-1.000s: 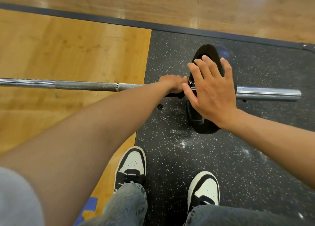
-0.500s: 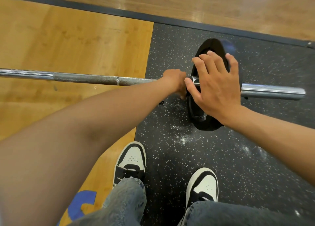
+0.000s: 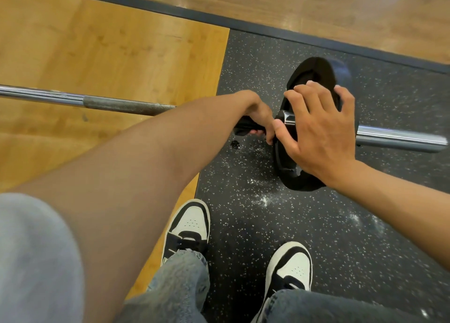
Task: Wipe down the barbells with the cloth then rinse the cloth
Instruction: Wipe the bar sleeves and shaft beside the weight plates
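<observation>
Your barbell [image 3: 126, 107] lies across the floor in front of your feet, its long axis running left to right, one end passing out of view to the left of the black plate [image 3: 295, 176] and the other ending as a bare chrome sleeve on the plate's right. Your left hand [image 3: 259, 118] is curled around the shaft just to the left of the plate, fingers wrapped over a dark cloth [image 3: 243, 129] that shows beneath the palm — so the cloth is already on the bar, touching it, right against the plate's inner face. Your right hand [image 3: 321, 130] rests over the plate itself, fingers bent across its upper rim and thumb by the collar, apparently steadying it; it holds nothing else that you can see. The left hand is the one doing the wiping, and the unwiped run of shaft most likely lies to its left, along the knurled grey length. The next stroke therefore probably goes along the bar's axis, away from the plate. Keep the plate braced — a bar on its plates can roll toward your shoes [image 3: 191, 223] under a sideways pull.
</observation>
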Demonstrator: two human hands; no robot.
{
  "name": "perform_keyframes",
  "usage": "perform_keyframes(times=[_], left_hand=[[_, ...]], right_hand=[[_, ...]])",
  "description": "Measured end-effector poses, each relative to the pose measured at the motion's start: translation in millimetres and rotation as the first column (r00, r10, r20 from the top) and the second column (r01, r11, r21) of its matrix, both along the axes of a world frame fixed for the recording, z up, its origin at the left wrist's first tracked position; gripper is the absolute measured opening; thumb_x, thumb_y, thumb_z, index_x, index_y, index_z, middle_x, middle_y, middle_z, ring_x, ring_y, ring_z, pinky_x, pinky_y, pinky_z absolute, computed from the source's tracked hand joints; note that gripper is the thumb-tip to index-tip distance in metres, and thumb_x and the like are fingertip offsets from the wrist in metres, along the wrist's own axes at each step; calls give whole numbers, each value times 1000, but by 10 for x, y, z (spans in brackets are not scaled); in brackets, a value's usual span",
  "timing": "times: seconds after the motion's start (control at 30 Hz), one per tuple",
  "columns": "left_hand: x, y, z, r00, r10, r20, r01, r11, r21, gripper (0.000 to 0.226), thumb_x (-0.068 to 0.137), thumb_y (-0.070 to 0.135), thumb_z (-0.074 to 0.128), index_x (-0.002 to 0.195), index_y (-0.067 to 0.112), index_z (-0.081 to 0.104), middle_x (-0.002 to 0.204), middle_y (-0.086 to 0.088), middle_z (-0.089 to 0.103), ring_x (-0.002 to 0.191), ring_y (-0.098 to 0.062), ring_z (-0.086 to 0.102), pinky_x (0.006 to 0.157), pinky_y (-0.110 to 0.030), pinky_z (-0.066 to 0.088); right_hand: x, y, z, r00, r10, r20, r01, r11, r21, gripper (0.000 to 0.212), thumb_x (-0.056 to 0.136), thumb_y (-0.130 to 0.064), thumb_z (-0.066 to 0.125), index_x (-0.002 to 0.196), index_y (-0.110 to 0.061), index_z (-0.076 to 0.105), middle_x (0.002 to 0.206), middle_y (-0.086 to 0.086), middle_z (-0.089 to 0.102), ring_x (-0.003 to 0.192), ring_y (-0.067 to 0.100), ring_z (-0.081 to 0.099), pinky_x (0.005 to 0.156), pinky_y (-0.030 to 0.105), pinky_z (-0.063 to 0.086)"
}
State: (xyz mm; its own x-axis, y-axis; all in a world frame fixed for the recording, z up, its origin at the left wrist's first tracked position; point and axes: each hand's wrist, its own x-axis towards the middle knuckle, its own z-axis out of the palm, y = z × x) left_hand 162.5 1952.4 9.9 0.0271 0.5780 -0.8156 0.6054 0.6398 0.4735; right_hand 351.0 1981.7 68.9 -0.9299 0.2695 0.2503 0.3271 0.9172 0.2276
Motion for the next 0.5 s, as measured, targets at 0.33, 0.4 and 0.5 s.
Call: perform_keyframes(times=[0.33, 0.4, 0.5], left_hand=[[445, -388, -385, 623, 268, -734, 277, 803, 528, 18, 91, 22, 64, 105, 17, 54, 90, -4, 67, 82, -31, 69, 61, -36, 41], [342, -303, -336, 669, 218, -711, 256, 830, 495, 13, 91, 28, 61, 96, 17, 59, 77, -2, 59, 79, -31, 67, 62, -34, 41], [138, -327, -295, 766, 154, -623, 205, 861, 465, 28, 84, 45, 69, 96, 20, 66, 80, 2, 62, 80, -28, 65, 65, -33, 41]], right_hand=[[-13, -8, 2, 1000, -14, -21, 14, 1000, 0, 58, 104, -56, 32, 139, -12, 47, 142, 10, 51, 141, 31, 41, 117, 55, 22], [-18, 6, -5, 1000, -18, -9, 18, 1000, 11, 56, 104, -55, 33, 138, -12, 48, 142, 10, 51, 141, 31, 41, 117, 55, 22], [-49, 31, -5, 1000, -10, -18, 10, 1000, 2, 54, 105, -53, 33, 137, -13, 49, 142, 10, 52, 141, 30, 41, 117, 55, 22]])
